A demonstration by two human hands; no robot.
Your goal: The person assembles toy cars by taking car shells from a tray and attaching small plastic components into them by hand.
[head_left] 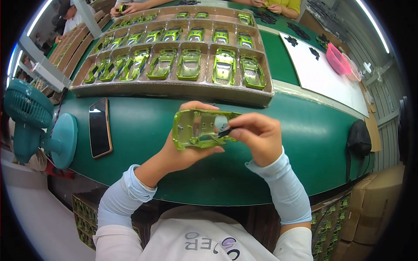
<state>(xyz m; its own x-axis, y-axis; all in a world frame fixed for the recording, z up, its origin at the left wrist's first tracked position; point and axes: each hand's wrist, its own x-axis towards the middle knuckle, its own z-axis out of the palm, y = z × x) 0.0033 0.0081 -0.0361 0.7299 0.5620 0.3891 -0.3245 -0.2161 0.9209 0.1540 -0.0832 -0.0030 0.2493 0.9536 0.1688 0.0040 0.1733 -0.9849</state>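
My left hand [174,152] is wrapped round a lime-green toy car body shell [191,128], its hollow underside facing up above the green table. Between the thumb and fingertips of my right hand [257,132] is a small black plastic part [225,132], pinched at the shell's right end. Whether that part touches the shell I cannot tell. Just beyond my hands stands a cardboard tray [174,90] with several more green car shells [190,64] in its compartments.
A phone [100,127] and a teal fan [63,139] are at the left. Toward the right lie a white board [328,82] with black parts, a pink basket [337,59] and a black bag [359,139]. Other people's hands [274,8] work across the green table [305,139].
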